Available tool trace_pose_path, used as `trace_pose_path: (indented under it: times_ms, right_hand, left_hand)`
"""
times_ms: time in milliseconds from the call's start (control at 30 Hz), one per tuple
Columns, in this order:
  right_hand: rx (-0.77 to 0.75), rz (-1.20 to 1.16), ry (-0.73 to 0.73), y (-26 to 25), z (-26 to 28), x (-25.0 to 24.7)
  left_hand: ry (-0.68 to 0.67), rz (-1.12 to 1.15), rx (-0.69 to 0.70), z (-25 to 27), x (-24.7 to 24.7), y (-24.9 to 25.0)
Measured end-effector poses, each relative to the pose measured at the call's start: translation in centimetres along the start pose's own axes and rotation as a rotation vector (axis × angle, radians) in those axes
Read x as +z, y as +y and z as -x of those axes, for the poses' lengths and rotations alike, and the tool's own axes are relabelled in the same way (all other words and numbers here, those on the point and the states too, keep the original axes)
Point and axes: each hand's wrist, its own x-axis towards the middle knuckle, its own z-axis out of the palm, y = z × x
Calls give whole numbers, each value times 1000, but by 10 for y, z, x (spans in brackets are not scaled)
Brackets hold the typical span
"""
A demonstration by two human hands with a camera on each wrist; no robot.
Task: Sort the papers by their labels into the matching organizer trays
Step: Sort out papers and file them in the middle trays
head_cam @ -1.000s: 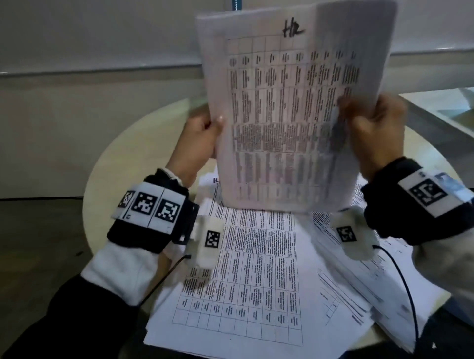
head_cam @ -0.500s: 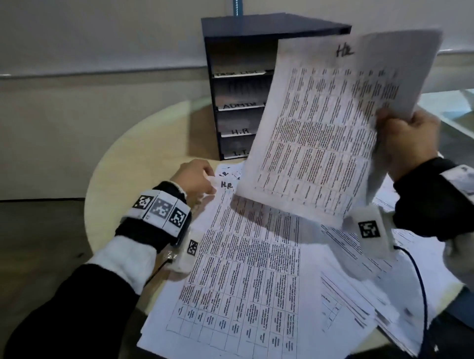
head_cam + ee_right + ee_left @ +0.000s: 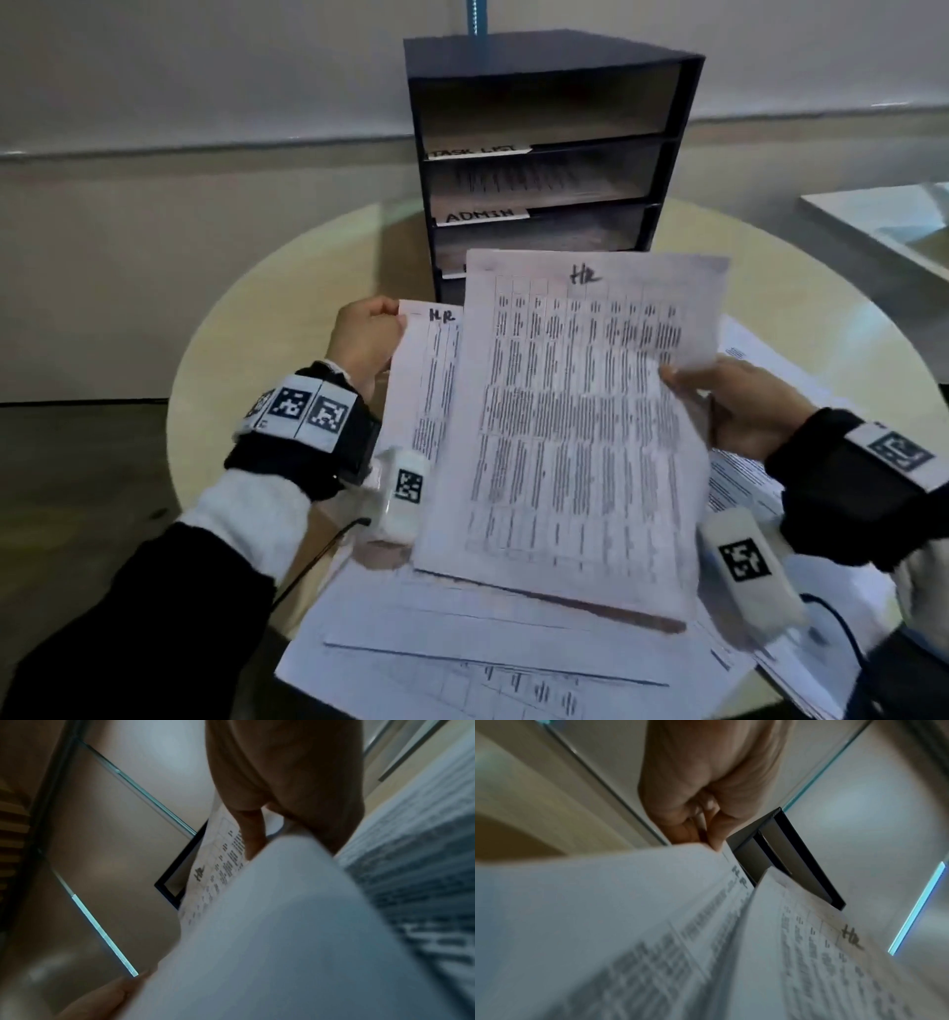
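My right hand (image 3: pixel 719 395) grips the right edge of a printed table sheet marked "HR" (image 3: pixel 575 411), held tilted above the pile. My left hand (image 3: pixel 367 339) pinches the top left corner of a second sheet marked "H.R" (image 3: pixel 426 370), which lies partly under the first. In the left wrist view the left hand (image 3: pixel 706 829) pinches that corner beside the second sheet (image 3: pixel 634 902). In the right wrist view the right hand (image 3: pixel 259 839) grips the first sheet (image 3: pixel 223 866). The dark organizer (image 3: pixel 544 82) stands behind, with tray labels "TASK LIST" (image 3: pixel 477 151) and "ADMIN" (image 3: pixel 480 215); its lower trays are hidden by the sheets.
A loose pile of printed papers (image 3: pixel 462 652) covers the near part of the round pale table (image 3: pixel 246 329). More sheets (image 3: pixel 760 360) spread to the right. A white ledge (image 3: pixel 883 226) lies at the far right. A wall runs behind the organizer.
The right hand has brought its HR sheet down from in front of the organizer to just above the pile. The left hand let go of it, then pinched and lifted a second sheet's corner.
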Motion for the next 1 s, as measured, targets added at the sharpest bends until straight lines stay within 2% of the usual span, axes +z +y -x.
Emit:
trace_pose_path:
  times_ms: [167, 267, 367, 500, 633, 700, 767, 900, 933, 1000]
  right_hand:
    - [93, -10, -4, 7, -6, 2]
    - [128, 66, -32, 8, -7, 5]
    - [93, 58, -64, 9, -5, 9]
    - [18, 42, -44, 9, -1, 18]
    - [-117, 35, 28, 0, 2, 21]
    - [-209, 55, 51, -9, 5, 26]
    - [-336, 68, 81, -23, 7, 32]
    - [-768, 146, 118, -74, 19, 52]
    - [-873, 187, 152, -88, 26, 59]
    - [-1075, 268, 230, -111, 39, 67]
  left_hand:
    - [6, 281, -54, 4, 1, 6]
    - [8, 340, -52, 6, 5, 7]
    - [-46, 383, -17, 12, 12, 12]
    - [-172, 362, 32, 15, 19, 10]
    - [-448, 225, 39, 20, 17, 3]
    - [-537, 189, 27, 26, 15, 1]
    - [-460, 215, 78, 30, 16, 6]
    - [-37, 110, 471, 37, 16, 56]
    - [28, 127, 567, 42, 14, 74]
    - [55, 210, 714, 47, 10, 98]
